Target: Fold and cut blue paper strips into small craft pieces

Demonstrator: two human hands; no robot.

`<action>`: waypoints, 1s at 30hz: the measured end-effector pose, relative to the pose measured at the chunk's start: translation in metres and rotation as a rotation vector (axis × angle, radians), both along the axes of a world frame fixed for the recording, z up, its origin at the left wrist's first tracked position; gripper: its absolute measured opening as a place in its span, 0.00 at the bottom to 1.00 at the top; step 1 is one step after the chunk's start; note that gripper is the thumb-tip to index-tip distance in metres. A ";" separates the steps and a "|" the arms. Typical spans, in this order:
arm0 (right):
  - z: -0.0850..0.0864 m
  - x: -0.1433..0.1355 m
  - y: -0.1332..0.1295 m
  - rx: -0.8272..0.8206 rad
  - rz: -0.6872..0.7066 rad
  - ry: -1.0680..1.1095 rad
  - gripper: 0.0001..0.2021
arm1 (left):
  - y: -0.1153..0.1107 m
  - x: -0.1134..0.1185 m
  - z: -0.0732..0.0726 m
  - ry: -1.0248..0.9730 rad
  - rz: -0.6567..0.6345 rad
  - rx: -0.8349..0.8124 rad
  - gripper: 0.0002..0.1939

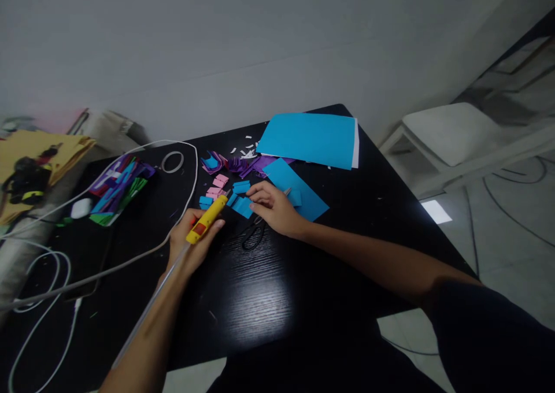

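My left hand [188,237] is wrapped round a yellow hot glue gun [208,218], with a clear glue stick running out of its back. The gun's nozzle points at several small folded blue paper pieces. My right hand [275,206] has its fingers curled together, the tips at the end of a blue paper piece [243,206]; the exact contact is partly hidden. Another folded blue piece [241,186] lies just beyond. Black-handled scissors [253,234] rest partly under my right hand. Folded pink paper pieces [220,181] sit past the gun.
Behind lie blue sheets [310,138], a smaller blue sheet [310,199], purple folded paper [238,165] and white scraps [248,151]. On the left are a tape ring [172,162], coloured strips [119,188], a white earbud case [81,208] and a looping white cable [130,270].
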State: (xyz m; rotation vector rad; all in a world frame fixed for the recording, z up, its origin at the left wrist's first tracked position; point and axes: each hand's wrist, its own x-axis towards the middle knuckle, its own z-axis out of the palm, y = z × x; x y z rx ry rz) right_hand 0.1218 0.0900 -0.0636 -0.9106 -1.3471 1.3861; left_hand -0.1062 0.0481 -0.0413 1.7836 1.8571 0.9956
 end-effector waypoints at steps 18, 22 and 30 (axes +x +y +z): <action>-0.004 0.005 0.007 -0.004 0.048 0.060 0.13 | 0.004 -0.011 -0.002 0.177 0.008 -0.034 0.19; -0.003 0.004 0.005 -0.023 0.026 0.033 0.12 | 0.003 -0.009 -0.002 0.180 0.096 -0.115 0.20; -0.009 0.002 0.009 -0.027 0.023 0.065 0.06 | 0.000 0.006 0.008 0.199 0.166 -0.128 0.21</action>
